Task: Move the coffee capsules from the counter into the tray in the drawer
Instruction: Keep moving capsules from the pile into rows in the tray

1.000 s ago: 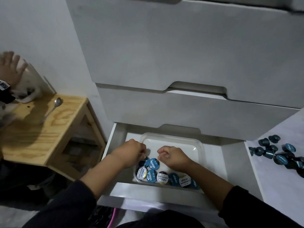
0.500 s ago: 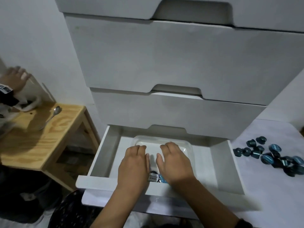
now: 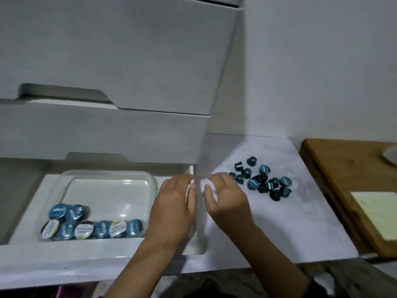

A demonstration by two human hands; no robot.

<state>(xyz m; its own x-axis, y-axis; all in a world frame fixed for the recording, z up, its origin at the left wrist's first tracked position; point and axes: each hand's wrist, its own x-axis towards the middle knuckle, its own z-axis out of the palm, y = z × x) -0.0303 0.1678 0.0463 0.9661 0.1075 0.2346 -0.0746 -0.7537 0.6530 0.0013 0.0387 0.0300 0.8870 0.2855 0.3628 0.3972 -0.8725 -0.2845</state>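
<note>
A clear plastic tray (image 3: pixel 111 176) sits in the open bottom drawer (image 3: pixel 103 246). Several blue and white-lidded capsules (image 3: pixel 92 227) lie along its near side. On the white counter (image 3: pixel 290 222) to the right lies a loose cluster of several dark blue capsules (image 3: pixel 263 181). My left hand (image 3: pixel 174 203) hovers over the drawer's right end, fingers spread, holding nothing. My right hand (image 3: pixel 225 196) is just over the counter's left edge, fingers apart and empty, a short way left of the cluster.
Closed white drawer fronts (image 3: pixel 107 72) rise above the open drawer. A wooden board (image 3: pixel 343 179) with a pale yellow sheet (image 3: pixel 378 214) borders the counter on the right. A white wall stands behind the counter.
Both hands have left the tray and moved right toward the counter. The camera has swung right, so the wooden stool on the left is out of view.
</note>
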